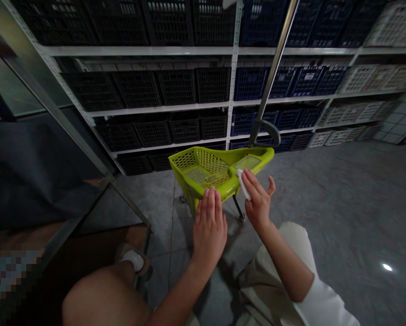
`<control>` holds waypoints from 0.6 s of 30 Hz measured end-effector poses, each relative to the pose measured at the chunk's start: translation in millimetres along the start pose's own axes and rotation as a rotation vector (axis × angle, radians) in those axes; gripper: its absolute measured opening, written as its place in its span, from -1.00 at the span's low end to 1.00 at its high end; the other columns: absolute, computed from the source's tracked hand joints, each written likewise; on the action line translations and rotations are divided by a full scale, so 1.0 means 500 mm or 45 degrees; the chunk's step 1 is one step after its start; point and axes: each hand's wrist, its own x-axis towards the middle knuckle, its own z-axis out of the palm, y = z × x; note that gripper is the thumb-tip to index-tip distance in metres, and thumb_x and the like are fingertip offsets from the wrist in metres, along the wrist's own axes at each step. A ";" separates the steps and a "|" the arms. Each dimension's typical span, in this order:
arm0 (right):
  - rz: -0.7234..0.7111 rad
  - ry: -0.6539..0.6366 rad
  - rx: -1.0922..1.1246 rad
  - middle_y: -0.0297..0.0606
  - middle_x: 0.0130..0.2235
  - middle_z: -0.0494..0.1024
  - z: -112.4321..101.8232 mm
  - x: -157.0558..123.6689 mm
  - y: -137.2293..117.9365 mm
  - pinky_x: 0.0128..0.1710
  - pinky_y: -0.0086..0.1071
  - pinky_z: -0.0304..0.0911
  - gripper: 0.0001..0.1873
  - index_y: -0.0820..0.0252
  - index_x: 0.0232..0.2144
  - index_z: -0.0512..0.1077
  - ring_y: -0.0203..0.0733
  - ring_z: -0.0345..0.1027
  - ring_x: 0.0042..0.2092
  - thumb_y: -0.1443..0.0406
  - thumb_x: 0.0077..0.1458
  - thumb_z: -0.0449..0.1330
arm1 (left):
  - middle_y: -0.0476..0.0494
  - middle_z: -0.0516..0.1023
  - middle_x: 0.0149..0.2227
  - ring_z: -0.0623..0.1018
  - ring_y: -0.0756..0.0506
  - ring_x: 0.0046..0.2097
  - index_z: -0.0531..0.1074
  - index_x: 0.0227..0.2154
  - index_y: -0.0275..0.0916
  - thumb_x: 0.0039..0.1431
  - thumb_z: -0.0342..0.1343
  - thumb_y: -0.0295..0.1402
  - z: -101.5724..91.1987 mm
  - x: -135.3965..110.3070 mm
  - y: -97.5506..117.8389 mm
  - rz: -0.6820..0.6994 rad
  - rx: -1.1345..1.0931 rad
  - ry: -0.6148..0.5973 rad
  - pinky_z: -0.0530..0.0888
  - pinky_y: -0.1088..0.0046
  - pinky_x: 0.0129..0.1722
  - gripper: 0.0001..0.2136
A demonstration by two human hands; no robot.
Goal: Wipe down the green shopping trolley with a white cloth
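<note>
Lime-green basket [203, 174], left hand [209, 231] on it, right hand [257, 201] holding white cloth [244, 184], grey floor [342, 217], crate shelves [177, 86]

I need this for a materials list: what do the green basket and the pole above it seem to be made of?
The lime-green basket looks like moulded plastic, with a slightly glossy surface and a cast lattice mesh. The pole looks like polished metal, perhaps stainless steel, given its bright streak of reflection; the exact metal cannot be told.
</note>
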 end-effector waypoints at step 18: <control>-0.240 -0.129 0.131 -0.16 0.27 0.39 -0.004 0.002 -0.016 0.40 -0.03 -0.38 -0.27 0.02 0.39 0.05 -0.15 0.24 0.30 0.50 0.20 -0.11 | -0.47 0.18 0.37 0.14 -0.30 0.42 -0.19 0.41 -0.47 0.27 0.01 -0.47 0.005 -0.004 -0.003 -0.015 0.017 0.030 0.31 0.08 0.31 -0.27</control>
